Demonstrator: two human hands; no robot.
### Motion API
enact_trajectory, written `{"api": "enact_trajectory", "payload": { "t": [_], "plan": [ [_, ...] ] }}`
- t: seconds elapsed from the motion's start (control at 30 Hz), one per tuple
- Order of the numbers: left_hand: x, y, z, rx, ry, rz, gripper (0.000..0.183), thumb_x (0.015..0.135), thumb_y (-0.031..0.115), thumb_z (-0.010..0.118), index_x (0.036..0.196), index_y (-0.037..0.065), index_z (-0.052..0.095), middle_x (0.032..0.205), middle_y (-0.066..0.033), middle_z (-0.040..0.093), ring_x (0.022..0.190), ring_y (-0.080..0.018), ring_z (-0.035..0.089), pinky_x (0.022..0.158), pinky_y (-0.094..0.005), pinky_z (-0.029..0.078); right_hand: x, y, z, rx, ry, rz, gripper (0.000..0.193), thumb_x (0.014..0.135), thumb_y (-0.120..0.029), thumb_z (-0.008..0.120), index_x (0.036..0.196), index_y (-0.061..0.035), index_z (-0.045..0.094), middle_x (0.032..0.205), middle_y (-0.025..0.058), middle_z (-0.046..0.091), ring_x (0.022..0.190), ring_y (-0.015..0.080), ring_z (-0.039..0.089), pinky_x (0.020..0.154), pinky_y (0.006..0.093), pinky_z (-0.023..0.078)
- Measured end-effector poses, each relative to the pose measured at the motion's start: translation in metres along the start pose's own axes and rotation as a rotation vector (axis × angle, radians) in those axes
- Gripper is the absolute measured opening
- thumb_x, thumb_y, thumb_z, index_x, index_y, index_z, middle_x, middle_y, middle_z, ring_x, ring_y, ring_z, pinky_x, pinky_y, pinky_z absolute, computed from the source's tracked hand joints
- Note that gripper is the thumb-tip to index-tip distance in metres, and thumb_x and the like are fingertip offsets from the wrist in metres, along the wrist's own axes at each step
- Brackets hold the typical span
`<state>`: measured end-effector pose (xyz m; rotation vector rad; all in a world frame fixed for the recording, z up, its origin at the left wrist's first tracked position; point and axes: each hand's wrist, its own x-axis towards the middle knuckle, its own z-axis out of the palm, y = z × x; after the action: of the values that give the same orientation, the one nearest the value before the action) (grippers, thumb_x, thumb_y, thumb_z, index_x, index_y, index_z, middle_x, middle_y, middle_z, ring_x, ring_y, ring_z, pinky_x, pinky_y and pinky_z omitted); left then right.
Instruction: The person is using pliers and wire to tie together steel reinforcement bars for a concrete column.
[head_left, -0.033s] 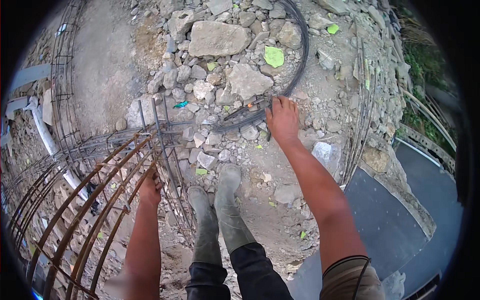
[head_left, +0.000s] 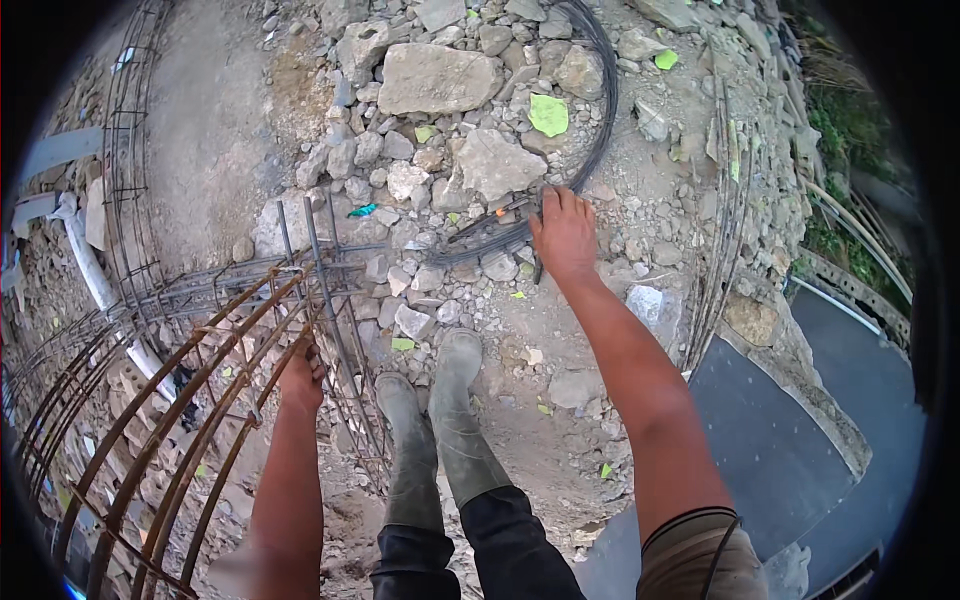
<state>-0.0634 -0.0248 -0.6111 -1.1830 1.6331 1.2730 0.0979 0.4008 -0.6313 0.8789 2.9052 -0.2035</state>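
My right hand (head_left: 566, 232) reaches down onto a bundle of thin dark wire (head_left: 604, 110) lying in a curve over the rubble. Its fingers point away from me and curl downward, hiding what they grip. Beside them, across the wire, lies a slim dark tool with an orange mark (head_left: 502, 211). A dark rod-like end shows just under the palm. On the left, my left hand (head_left: 301, 377) is closed around a rusty rebar (head_left: 262, 400) of a tied reinforcement cage. The cage's bars curve toward the lower left.
My rubber boots (head_left: 459, 400) stand on stony ground. Upright bars (head_left: 317, 245) rise beside the cage, left of the boots. Large broken stones (head_left: 440, 78) lie ahead. Another rebar bundle (head_left: 722, 230) runs along the right, near a dark grey flat surface (head_left: 770, 430) at the lower right.
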Motion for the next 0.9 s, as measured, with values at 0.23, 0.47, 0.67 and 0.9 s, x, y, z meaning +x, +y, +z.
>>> {"api": "enact_trajectory", "payload": {
  "t": [0.23,0.47,0.67,0.9],
  "plan": [
    [0.004,0.006,-0.017,-0.018,-0.042,-0.021,0.008,0.093,0.012,0.061,0.100,0.008,0.062,0.074,0.0012,0.052,0.054,-0.0058,0.036,0.044,-0.0206,0.027,0.026,-0.031,-0.002,0.046,-0.229,0.449,0.041,0.080,-0.026,0.073,0.112,-0.0056,0.058,0.116,0.0153,0.055,0.113,0.0327,0.056,0.096,0.0512,0.041],
    [0.013,0.002,-0.032,-0.066,-0.135,-0.047,0.004,0.091,0.008,0.064,0.093,0.006,0.061,0.077,-0.0030,0.059,0.053,-0.0060,0.039,0.044,-0.0211,0.032,-0.053,-0.078,-0.074,0.721,-0.165,0.173,0.030,0.077,-0.011,0.072,0.101,-0.0056,0.056,0.100,0.0122,0.062,0.095,0.0258,0.062,0.076,0.0336,0.050],
    [0.015,0.008,-0.043,-0.103,-0.216,-0.059,0.009,0.093,0.007,0.060,0.101,0.004,0.058,0.080,-0.0021,0.054,0.053,-0.0050,0.034,0.043,-0.0192,0.028,-0.008,-0.112,-0.156,1.524,-0.155,0.187,0.032,0.083,-0.021,0.078,0.101,-0.0086,0.054,0.095,0.0087,0.067,0.088,0.0206,0.063,0.077,0.0338,0.051],
    [0.031,0.016,-0.049,-0.029,-0.335,-0.131,0.013,0.095,0.010,0.055,0.108,0.007,0.056,0.082,-0.0032,0.057,0.053,-0.0046,0.033,0.041,-0.0182,0.029,0.000,-0.221,-0.131,2.144,-0.693,0.639,0.037,0.089,-0.028,0.074,0.110,-0.0104,0.049,0.084,0.0069,0.062,0.086,0.0205,0.064,0.073,0.0363,0.056]
  ]
}}
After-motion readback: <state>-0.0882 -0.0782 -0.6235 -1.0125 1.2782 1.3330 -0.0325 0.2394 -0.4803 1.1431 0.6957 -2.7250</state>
